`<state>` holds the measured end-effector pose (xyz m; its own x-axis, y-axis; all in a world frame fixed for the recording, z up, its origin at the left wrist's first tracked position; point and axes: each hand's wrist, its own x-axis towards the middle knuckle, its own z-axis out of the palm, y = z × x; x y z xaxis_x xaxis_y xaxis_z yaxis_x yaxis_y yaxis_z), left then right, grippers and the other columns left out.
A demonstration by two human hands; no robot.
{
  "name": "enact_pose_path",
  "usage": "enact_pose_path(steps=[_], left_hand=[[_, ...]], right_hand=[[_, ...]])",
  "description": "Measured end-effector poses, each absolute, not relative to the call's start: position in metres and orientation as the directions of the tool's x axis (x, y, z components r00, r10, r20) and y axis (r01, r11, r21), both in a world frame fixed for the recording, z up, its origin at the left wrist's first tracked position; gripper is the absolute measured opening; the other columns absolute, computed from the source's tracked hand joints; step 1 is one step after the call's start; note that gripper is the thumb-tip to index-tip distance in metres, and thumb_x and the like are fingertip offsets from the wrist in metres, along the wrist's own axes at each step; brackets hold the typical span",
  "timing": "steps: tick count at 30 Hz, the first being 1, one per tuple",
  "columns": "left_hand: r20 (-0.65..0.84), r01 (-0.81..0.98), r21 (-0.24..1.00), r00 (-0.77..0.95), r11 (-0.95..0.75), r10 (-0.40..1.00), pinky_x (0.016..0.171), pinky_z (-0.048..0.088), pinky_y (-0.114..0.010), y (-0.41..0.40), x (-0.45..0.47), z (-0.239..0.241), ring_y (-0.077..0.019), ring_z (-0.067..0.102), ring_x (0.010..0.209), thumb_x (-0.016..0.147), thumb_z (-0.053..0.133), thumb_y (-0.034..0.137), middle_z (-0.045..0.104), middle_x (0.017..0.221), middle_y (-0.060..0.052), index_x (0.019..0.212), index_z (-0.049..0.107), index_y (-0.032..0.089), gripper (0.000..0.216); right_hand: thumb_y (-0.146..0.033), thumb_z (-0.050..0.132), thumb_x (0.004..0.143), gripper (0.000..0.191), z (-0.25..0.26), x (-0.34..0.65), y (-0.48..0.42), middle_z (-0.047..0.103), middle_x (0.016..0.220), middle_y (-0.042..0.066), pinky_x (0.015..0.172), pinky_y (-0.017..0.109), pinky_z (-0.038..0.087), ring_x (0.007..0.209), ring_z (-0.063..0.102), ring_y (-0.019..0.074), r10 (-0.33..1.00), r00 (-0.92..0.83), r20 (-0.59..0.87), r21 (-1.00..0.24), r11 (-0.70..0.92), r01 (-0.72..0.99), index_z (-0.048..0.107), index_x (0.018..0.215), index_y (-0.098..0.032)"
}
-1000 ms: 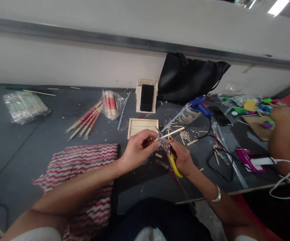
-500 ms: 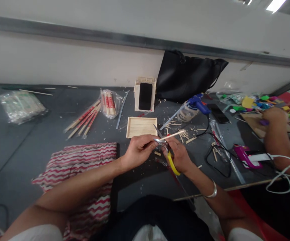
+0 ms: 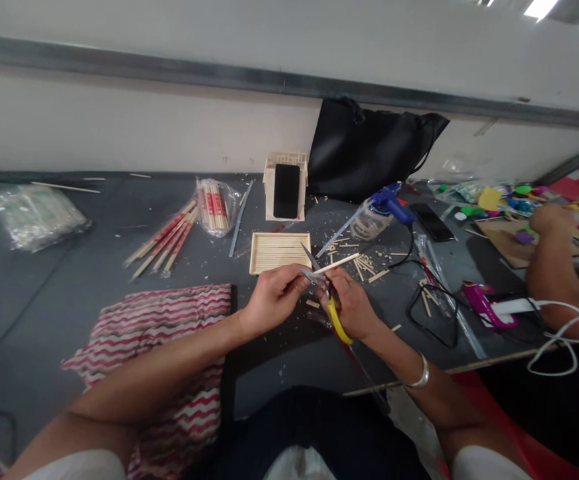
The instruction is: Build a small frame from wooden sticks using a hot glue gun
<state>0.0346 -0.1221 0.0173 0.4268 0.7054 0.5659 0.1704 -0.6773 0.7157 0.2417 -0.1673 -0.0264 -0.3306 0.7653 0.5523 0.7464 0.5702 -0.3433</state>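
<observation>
My right hand (image 3: 352,303) is closed round the yellow handle of a pair of scissors (image 3: 338,321), whose blades point up and away to the left. Between the blades lies a thin pale wooden stick (image 3: 339,263). The fingers of my left hand (image 3: 275,300) pinch the stick's near end; its free end slopes up to the right above my right hand. Just beyond both hands sits a shallow tray made of wooden sticks (image 3: 255,255). Cut stick pieces (image 3: 364,267) are strewn to the right of it.
A blue glue gun (image 3: 394,205) rests on a clear jar (image 3: 369,223). A phone (image 3: 286,191) leans on a stick-built model (image 3: 285,159) at the back. Left are packs of chopsticks (image 3: 164,243) and a striped cloth (image 3: 169,320). A co-worker's arm (image 3: 554,267) is at right.
My hands, the scissors and the stick hold nearly the same pose. The whole view has shifted slightly, so things appear a little further left. The co-worker's hand at right has moved slightly.
</observation>
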Motion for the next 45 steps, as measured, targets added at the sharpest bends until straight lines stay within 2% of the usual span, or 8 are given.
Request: enact_pose_path(steps=[6, 18, 25, 30, 33, 36, 39, 45], left_hand=[[0.508, 0.050, 0.801, 0.468, -0.596, 0.723, 0.065, 0.053, -0.019, -0.119, 0.034, 0.018, -0.0127, 0.068, 0.069, 0.099, 0.056, 0.026, 0.076, 0.077, -0.003, 0.088, 0.071, 0.017, 0.021], [0.404, 0.168, 0.807, 0.541, -0.566, 0.738, 0.062, 0.050, -0.021, -0.116, 0.030, 0.025, -0.0127, 0.061, 0.066, 0.100, 0.050, 0.033, 0.069, 0.073, -0.002, 0.083, 0.068, 0.016, 0.030], [0.622, 0.422, 0.641, 0.203, -0.641, 0.756, 0.051, 0.041, -0.021, -0.091, 0.002, 0.053, -0.0101, 0.049, 0.053, 0.098, 0.055, 0.025, 0.064, 0.064, 0.002, 0.089, 0.068, 0.019, 0.018], [0.691, 0.472, 0.333, 0.467, -0.816, 0.552, 0.058, 0.047, -0.023, -0.096, -0.001, 0.056, -0.0126, 0.062, 0.063, 0.100, 0.051, 0.019, 0.071, 0.075, -0.001, 0.090, 0.068, 0.018, 0.020], [0.592, 0.506, 0.052, 0.679, -0.861, 0.435, 0.049, 0.040, -0.025, -0.112, 0.009, 0.050, -0.0149, 0.061, 0.058, 0.095, 0.048, 0.010, 0.066, 0.069, -0.001, 0.084, 0.066, 0.018, 0.023], [0.426, 0.466, -0.068, 0.813, -0.882, 0.396, 0.049, 0.042, -0.028, -0.126, 0.019, 0.045, -0.0173, 0.063, 0.059, 0.088, 0.052, 0.006, 0.064, 0.068, 0.000, 0.088, 0.065, 0.018, 0.018], [0.351, 0.371, -0.073, 0.878, -0.926, 0.325, 0.053, 0.048, -0.030, -0.133, 0.022, 0.044, -0.0186, 0.064, 0.062, 0.088, 0.056, 0.008, 0.065, 0.072, -0.001, 0.093, 0.064, 0.018, 0.014], [0.360, 0.372, 0.036, 0.861, -0.927, 0.359, 0.051, 0.044, -0.028, -0.138, 0.021, 0.043, -0.0167, 0.062, 0.060, 0.095, 0.053, 0.011, 0.061, 0.069, 0.001, 0.094, 0.062, 0.019, 0.013]], right_hand=[[-0.017, 0.054, 0.094, 0.037, -0.024, 0.244, -0.169, 0.071, 0.105, 0.013, 0.086, 0.041, 0.062, 0.097, 0.069, 0.0268, 0.773, -0.352, 0.528, -0.352, 0.577, 0.737, 0.055, 0.131, -0.019], [-0.016, 0.053, 0.094, 0.038, -0.016, 0.252, -0.174, 0.076, 0.107, 0.013, 0.083, 0.037, 0.062, 0.096, 0.073, 0.0255, 0.775, -0.340, 0.533, -0.327, 0.559, 0.762, 0.061, 0.130, -0.019], [-0.023, 0.067, 0.092, 0.032, 0.007, 0.276, -0.197, 0.075, 0.092, 0.004, 0.067, 0.029, 0.058, 0.072, 0.069, 0.0177, 0.875, -0.405, 0.264, -0.354, 0.479, 0.803, 0.066, 0.124, -0.024], [-0.017, 0.069, 0.085, 0.046, 0.015, 0.312, -0.214, 0.076, 0.097, 0.005, 0.073, 0.034, 0.059, 0.086, 0.072, 0.0223, 0.857, -0.502, 0.116, -0.201, 0.515, 0.833, 0.066, 0.129, -0.025], [-0.015, 0.059, 0.092, 0.033, 0.031, 0.308, -0.218, 0.076, 0.098, 0.008, 0.074, 0.039, 0.056, 0.086, 0.071, 0.0252, 0.828, -0.469, 0.307, -0.020, 0.498, 0.867, 0.069, 0.123, -0.023], [-0.017, 0.055, 0.101, 0.035, 0.050, 0.279, -0.218, 0.076, 0.098, 0.009, 0.082, 0.039, 0.053, 0.090, 0.070, 0.0239, 0.698, -0.385, 0.603, 0.072, 0.433, 0.898, 0.061, 0.134, -0.023], [-0.031, 0.053, 0.106, 0.033, 0.055, 0.247, -0.212, 0.078, 0.107, 0.011, 0.091, 0.042, 0.048, 0.100, 0.070, 0.0252, 0.632, -0.466, 0.619, 0.185, 0.459, 0.869, 0.059, 0.137, -0.021], [-0.014, 0.047, 0.106, 0.021, 0.036, 0.232, -0.197, 0.064, 0.061, 0.000, 0.060, 0.036, 0.034, 0.056, 0.053, 0.0162, 0.602, -0.520, 0.605, 0.116, 0.580, 0.806, 0.068, 0.101, -0.018]])
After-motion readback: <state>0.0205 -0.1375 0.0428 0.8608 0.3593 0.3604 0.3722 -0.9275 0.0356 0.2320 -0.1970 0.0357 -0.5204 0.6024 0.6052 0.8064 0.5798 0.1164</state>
